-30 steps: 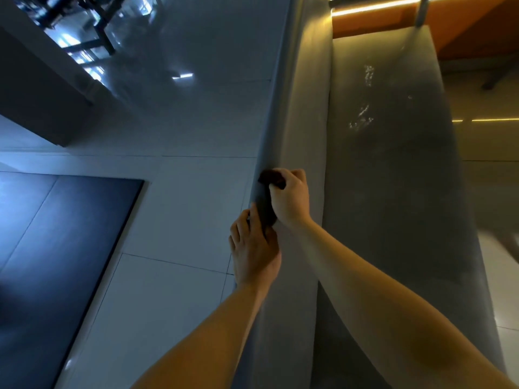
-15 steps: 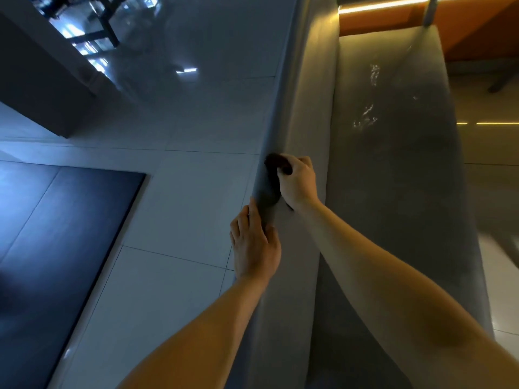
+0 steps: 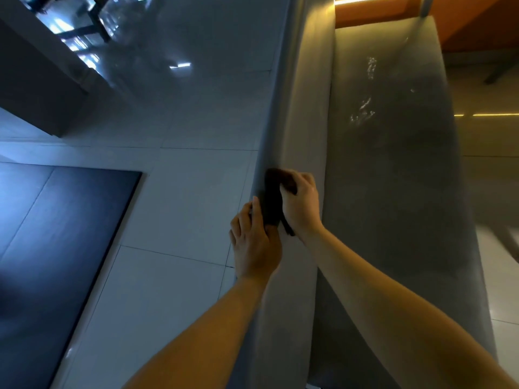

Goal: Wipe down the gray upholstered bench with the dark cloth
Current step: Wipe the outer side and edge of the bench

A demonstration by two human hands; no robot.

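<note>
The dark cloth (image 3: 273, 200) lay draped over the narrow ridge (image 3: 297, 122) on the left side of the gray upholstered bench (image 3: 393, 220), about midway along it. Your right hand (image 3: 302, 204) was curled over the cloth, grasping it and pressing it onto the ridge.

Half a second before, that hand had carried the cloth farther up the ridge, clear of your other hand. By this moment it had drawn back, so the cloth's near end met the fingers (image 3: 254, 209) of your left hand (image 3: 255, 244). That hand had stayed planted on the ridge's outer face, beside the tiled floor (image 3: 182, 192). In this dim light I cannot tell whether those fingers pinched the cloth or merely touched it.

I read this as one short out-and-back stroke, so only this patch of ridge was being cleaned. The farther ridge and the broad seat (image 3: 398, 169), with its pale marks (image 3: 362, 113), probably still awaited you.
</note>
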